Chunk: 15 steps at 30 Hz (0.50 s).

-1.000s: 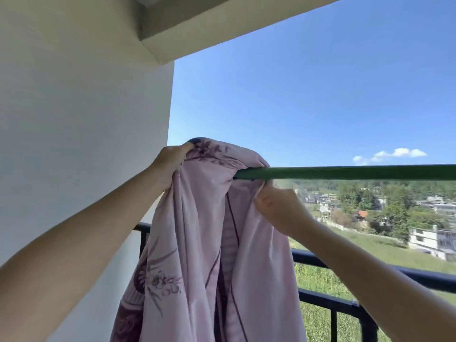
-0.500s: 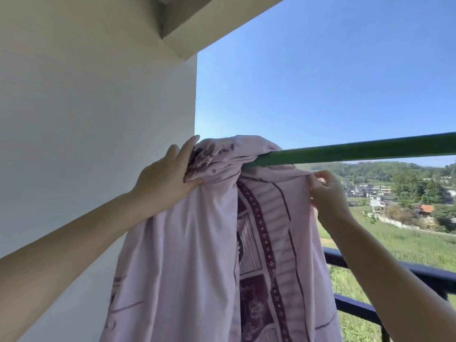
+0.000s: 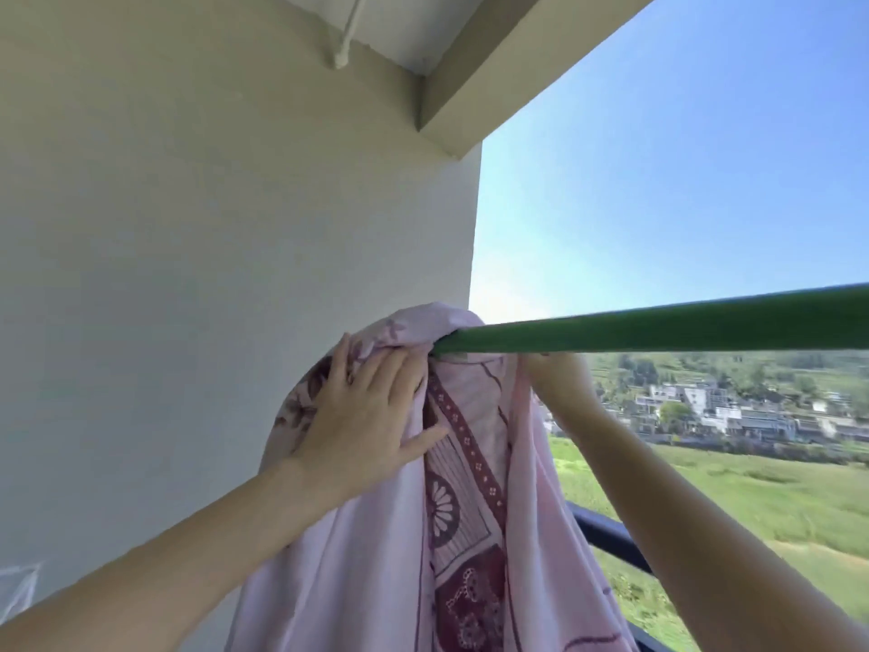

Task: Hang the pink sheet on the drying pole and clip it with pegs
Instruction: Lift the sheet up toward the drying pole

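Note:
The pink sheet with dark maroon patterns hangs bunched over the left end of the green drying pole. My left hand lies flat against the bunched cloth just below the pole's end, fingers spread. My right hand reaches up under the pole at the sheet's right edge; its fingers are hidden behind the pole and cloth, so its hold is unclear. No pegs are in view.
A pale wall stands close on the left, with a ceiling beam overhead. A dark balcony railing runs below the pole. Beyond it lie open sky, green fields and distant buildings.
The view has tilted upward and leftward. My left hand went from gripping the top fold to pressing flat on the cloth. My right hand rose up behind the pole.

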### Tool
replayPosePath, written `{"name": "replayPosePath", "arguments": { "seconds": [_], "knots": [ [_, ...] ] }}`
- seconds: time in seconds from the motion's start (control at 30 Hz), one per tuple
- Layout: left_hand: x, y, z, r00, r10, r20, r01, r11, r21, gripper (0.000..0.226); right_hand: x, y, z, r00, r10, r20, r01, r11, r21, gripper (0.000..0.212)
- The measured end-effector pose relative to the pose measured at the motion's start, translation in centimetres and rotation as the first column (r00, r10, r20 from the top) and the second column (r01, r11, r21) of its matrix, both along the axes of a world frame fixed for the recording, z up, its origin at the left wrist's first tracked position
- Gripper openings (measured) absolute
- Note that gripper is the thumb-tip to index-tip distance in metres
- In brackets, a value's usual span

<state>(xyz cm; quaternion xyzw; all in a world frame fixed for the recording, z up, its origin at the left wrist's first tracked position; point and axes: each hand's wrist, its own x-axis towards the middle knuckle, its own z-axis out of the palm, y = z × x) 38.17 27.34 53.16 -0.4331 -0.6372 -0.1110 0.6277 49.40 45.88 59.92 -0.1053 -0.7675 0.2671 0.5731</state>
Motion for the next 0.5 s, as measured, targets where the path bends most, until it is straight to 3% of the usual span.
{"name": "replayPosePath", "arguments": {
  "seconds": [0.1,0.17,0.2,0.27,0.37,0.5],
  "knots": [
    [0.8,0.5,-0.6,0.978,0.096,0.183,-0.11,0.991,0.071,0.09,0.2,-2.5,-3.9,0.988,0.14,-0.067,-0.138,0.99,0.034,0.01],
    [0.8,0.6,-1.3,0.931,0.15,0.333,-0.185,0.98,0.077,0.099,-0.4,-4.3,-7.3,0.989,0.128,0.071,-0.14,0.972,0.191,0.07],
    [0.8,0.7,-1.7,0.885,0.187,0.426,-0.228,0.972,0.047,0.099,-1.2,-4.9,-8.7,0.985,0.024,0.173,-0.07,0.961,0.266,0.091],
    [0.7,1.4,-2.4,0.792,0.222,0.568,-0.243,0.969,-0.04,0.08,-3.0,-5.6,-10.8,0.943,-0.232,0.238,0.141,0.927,0.346,0.103],
    [0.1,1.1,-2.0,0.831,0.099,0.547,-0.128,0.992,0.015,0.026,-4.5,-3.8,-10.6,0.904,-0.352,0.242,0.256,0.9,0.352,0.081],
    [-1.4,-3.6,1.7,0.912,0.055,0.407,-0.092,0.993,0.071,0.012,-2.2,0.4,-6.7,0.94,-0.323,0.108,0.269,0.898,0.348,0.051]
  ]
}}
